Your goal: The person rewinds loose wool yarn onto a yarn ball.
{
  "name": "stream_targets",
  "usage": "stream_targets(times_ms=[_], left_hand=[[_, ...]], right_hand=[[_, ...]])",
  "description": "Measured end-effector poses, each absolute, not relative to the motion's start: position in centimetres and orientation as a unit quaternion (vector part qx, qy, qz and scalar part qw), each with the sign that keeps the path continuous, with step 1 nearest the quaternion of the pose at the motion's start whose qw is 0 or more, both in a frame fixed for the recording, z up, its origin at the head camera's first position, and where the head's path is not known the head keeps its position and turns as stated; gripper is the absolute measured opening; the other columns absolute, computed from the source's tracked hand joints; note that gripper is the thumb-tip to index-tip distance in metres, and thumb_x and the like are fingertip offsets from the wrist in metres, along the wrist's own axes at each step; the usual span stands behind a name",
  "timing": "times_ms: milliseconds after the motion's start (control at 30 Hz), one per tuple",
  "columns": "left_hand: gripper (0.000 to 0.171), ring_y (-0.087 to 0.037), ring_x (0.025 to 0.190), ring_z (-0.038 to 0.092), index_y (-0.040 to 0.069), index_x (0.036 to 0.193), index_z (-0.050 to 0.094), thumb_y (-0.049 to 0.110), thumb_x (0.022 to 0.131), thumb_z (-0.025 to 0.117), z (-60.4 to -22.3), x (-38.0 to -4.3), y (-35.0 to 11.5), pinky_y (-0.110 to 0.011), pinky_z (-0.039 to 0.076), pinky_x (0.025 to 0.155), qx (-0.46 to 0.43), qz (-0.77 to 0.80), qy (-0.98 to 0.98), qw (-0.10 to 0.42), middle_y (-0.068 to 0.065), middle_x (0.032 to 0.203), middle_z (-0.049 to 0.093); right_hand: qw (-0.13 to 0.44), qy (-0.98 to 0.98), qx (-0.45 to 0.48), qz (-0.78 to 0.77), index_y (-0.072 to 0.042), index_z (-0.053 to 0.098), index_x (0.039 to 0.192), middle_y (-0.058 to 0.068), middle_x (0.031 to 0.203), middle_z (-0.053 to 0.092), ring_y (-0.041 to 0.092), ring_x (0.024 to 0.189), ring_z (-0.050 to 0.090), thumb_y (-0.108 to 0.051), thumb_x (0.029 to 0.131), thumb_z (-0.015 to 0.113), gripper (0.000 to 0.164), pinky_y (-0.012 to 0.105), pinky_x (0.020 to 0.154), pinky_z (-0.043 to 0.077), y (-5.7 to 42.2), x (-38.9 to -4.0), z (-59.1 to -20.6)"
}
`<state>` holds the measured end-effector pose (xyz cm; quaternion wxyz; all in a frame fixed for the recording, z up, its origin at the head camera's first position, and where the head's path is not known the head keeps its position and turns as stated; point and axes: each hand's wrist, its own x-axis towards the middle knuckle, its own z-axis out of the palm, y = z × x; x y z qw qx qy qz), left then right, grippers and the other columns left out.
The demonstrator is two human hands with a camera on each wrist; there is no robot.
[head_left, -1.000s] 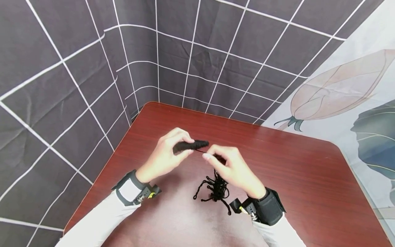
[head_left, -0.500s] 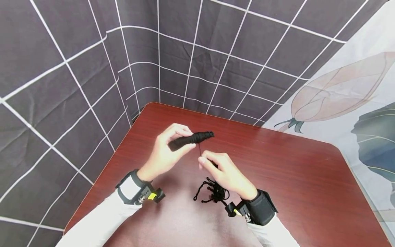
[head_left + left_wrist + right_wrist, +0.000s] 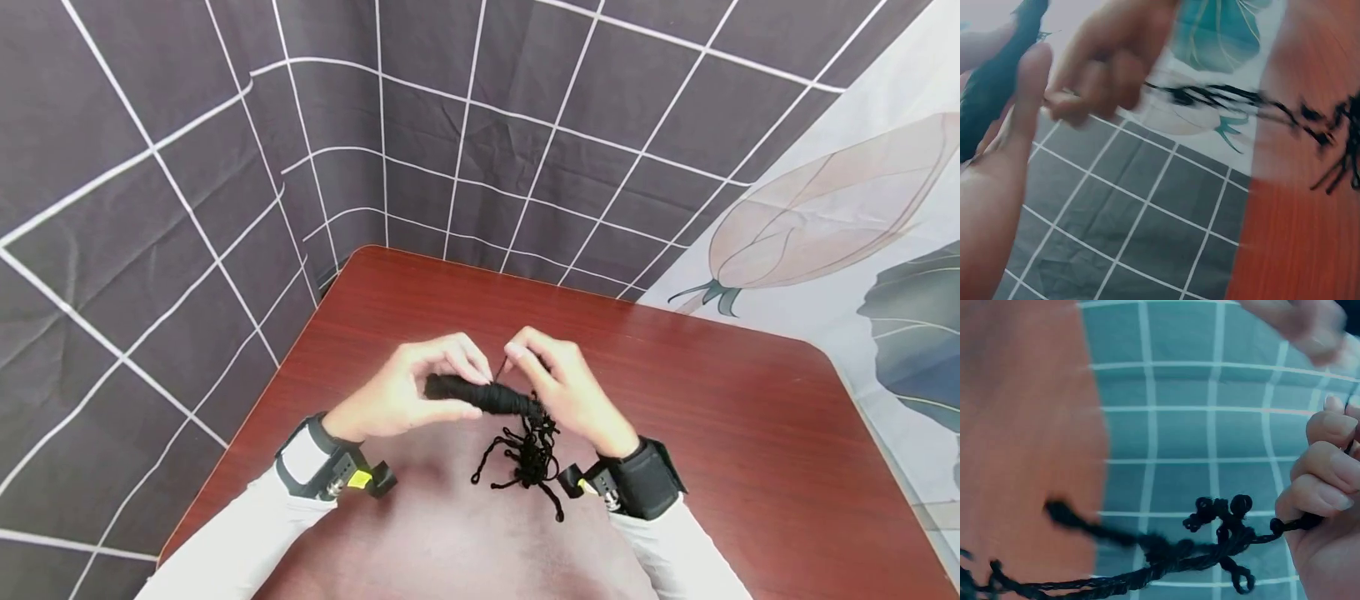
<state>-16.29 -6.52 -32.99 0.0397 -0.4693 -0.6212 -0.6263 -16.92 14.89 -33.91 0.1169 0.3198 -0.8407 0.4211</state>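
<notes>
A black bundle of wound cord [image 3: 491, 397] lies level in my left hand [image 3: 397, 396], gripped between fingers and thumb. From its upper side a thin black strand [image 3: 500, 367] runs to my right hand [image 3: 564, 385], which pinches it just above and to the right of the bundle. Out of the right hand trails more black twisted cord [image 3: 1172, 565] with small loops and knotted ends, seen in the right wrist view. It leads down to a loose tangle of cord [image 3: 534, 460] on the table. The left wrist view is blurred around both hands.
The reddish-brown table [image 3: 735, 433] reaches out beyond both hands. A dark grey curtain with white grid lines [image 3: 495, 150] hangs behind and to the left. A pale cloth with a printed flower [image 3: 817, 217] hangs at the right.
The right hand has circled from beside the bundle, to below it, to above it, carrying the strand round. The left hand and bundle rose slightly, then came down, the bundle's right end now tilting lower.
</notes>
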Motion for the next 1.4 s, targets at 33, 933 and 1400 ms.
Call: stream_targets(times_ms=[33, 933, 1400], left_hand=[[0.028, -0.023, 0.085, 0.058, -0.006, 0.086, 0.058, -0.016, 0.065, 0.072, -32.9, -16.4, -6.5, -0.027, 0.053, 0.072, -0.454, -0.643, -0.614, 0.053, -0.019, 0.09, 0.059], [0.024, -0.021, 0.085, 0.059, -0.006, 0.092, 0.063, -0.009, 0.07, 0.073, -33.3, -17.2, -6.4, -0.028, 0.053, 0.075, -0.318, -0.59, -0.71, 0.215, -0.017, 0.094, 0.06], [0.029, -0.024, 0.086, 0.06, -0.011, 0.092, 0.058, -0.018, 0.066, 0.071, -32.5, -16.3, -6.1, -0.024, 0.054, 0.078, -0.395, -0.669, -0.62, 0.109, -0.022, 0.095, 0.06]], right_hand=[[0.105, -0.841, 0.323, 0.421, -0.011, 0.061, 0.079, -0.002, 0.067, 0.056, 0.006, 0.056, 0.045, -0.006, 0.093, 0.051, 0.019, 0.025, 0.05, 0.04, 14.6, -16.8, -34.5], [0.114, -0.828, 0.396, 0.38, -0.015, 0.054, 0.07, -0.007, 0.06, 0.045, 0.001, 0.053, 0.039, -0.012, 0.093, 0.053, 0.023, 0.02, 0.045, 0.034, 13.4, -14.4, -33.9], [0.108, -0.83, 0.346, 0.424, -0.009, 0.061, 0.074, 0.0, 0.064, 0.058, 0.006, 0.055, 0.044, 0.0, 0.089, 0.055, 0.019, 0.026, 0.048, 0.04, 13.9, -16.2, -34.9]])
